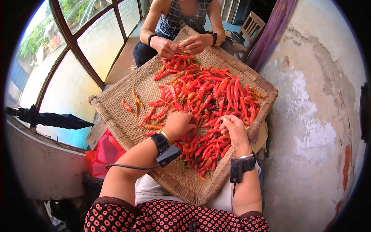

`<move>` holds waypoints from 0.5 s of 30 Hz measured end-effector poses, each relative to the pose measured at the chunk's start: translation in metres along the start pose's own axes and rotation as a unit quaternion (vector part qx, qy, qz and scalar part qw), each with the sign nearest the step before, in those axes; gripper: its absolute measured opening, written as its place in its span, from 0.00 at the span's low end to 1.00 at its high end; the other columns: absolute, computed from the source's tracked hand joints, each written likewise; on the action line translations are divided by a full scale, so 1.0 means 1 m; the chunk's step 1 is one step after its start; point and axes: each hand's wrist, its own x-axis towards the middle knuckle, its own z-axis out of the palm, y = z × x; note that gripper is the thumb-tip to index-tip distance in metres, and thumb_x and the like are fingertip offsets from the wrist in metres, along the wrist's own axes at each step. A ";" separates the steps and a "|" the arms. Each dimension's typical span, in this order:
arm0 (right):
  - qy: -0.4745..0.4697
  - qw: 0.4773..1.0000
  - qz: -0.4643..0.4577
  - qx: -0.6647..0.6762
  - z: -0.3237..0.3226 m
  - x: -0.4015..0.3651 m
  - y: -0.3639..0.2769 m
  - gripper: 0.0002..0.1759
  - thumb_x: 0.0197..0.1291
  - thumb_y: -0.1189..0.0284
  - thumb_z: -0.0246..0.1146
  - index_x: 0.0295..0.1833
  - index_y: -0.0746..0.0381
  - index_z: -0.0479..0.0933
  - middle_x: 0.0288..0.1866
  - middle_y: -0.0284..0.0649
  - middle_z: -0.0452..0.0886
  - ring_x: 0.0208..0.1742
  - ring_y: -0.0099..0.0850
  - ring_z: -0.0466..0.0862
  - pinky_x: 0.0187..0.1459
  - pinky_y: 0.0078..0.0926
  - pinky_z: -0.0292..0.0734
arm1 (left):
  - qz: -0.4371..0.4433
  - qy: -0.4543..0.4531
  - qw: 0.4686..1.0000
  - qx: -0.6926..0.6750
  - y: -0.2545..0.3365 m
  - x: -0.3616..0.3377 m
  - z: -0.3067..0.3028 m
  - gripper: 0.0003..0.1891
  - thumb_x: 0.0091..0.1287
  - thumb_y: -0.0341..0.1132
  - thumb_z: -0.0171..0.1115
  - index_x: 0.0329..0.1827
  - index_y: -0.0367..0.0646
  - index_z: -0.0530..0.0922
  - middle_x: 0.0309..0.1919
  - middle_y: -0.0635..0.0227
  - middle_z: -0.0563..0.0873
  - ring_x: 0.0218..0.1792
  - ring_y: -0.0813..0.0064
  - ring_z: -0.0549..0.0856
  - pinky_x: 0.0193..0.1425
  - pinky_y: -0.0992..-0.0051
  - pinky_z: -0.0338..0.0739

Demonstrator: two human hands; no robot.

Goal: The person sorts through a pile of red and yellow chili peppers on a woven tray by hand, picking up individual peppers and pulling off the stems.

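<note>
Red chili peppers [208, 91] lie in a large heap on a woven tray [119, 116] with a rolled rim. My left hand [178, 124] rests at the near left side of the heap, its fingers bent down among the peppers; what they hold, if anything, is hidden. Over the near right part of the heap is my right hand [234, 130], with thumb and forefinger pinched together. Whatever lies in that pinch is too small to name. Both wrists carry black devices, the left one with a cable.
Across the tray a person [185, 15] holds a red pepper between both hands. At left are windows, a folded dark umbrella [58, 119] and a red bag [106, 154]. A wooden chair [250, 33], a purple curtain [272, 31] and a worn wall [313, 116] stand at right.
</note>
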 end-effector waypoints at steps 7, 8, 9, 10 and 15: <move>-0.084 0.994 0.030 -0.056 0.012 -0.009 -0.007 0.08 0.58 0.70 0.58 0.39 0.64 0.75 0.25 0.31 0.75 0.23 0.16 0.73 0.26 0.12 0.68 | 0.058 -0.010 0.951 -0.302 0.019 -0.008 -0.011 0.12 0.54 0.42 0.61 0.34 0.44 0.81 0.25 0.60 0.82 0.27 0.59 0.81 0.33 0.67 0.75; -0.120 0.990 0.032 -0.068 0.013 -0.009 -0.007 0.09 0.57 0.70 0.59 0.39 0.64 0.75 0.26 0.30 0.75 0.23 0.17 0.73 0.27 0.12 0.69 | 0.057 -0.010 0.951 -0.303 0.026 -0.009 -0.011 0.12 0.54 0.42 0.61 0.34 0.44 0.81 0.25 0.60 0.82 0.27 0.59 0.81 0.33 0.67 0.75; -0.149 0.986 0.008 -0.078 0.013 -0.008 -0.007 0.09 0.57 0.70 0.59 0.38 0.64 0.75 0.26 0.30 0.75 0.23 0.17 0.73 0.27 0.12 0.69 | 0.095 -0.038 0.939 -0.327 0.034 -0.010 -0.010 0.10 0.56 0.38 0.60 0.35 0.41 0.79 0.22 0.62 0.81 0.25 0.66 0.81 0.31 0.71 0.75; -0.150 0.985 0.008 -0.079 0.011 -0.007 -0.004 0.09 0.57 0.70 0.59 0.38 0.64 0.75 0.26 0.30 0.75 0.23 0.17 0.73 0.27 0.12 0.69 | 0.133 -0.065 0.925 -0.350 0.040 -0.011 -0.010 0.08 0.58 0.34 0.59 0.35 0.39 0.78 0.20 0.64 0.81 0.23 0.73 0.82 0.30 0.76 0.75; -0.141 0.987 -0.010 -0.073 0.006 -0.005 0.003 0.08 0.58 0.70 0.58 0.37 0.65 0.75 0.25 0.30 0.75 0.21 0.16 0.72 0.23 0.12 0.69 | 0.075 -0.126 0.866 -0.477 0.050 -0.019 -0.012 0.08 0.61 0.33 0.57 0.36 0.37 0.78 0.21 0.68 0.82 0.21 0.83 0.78 0.27 0.78 0.74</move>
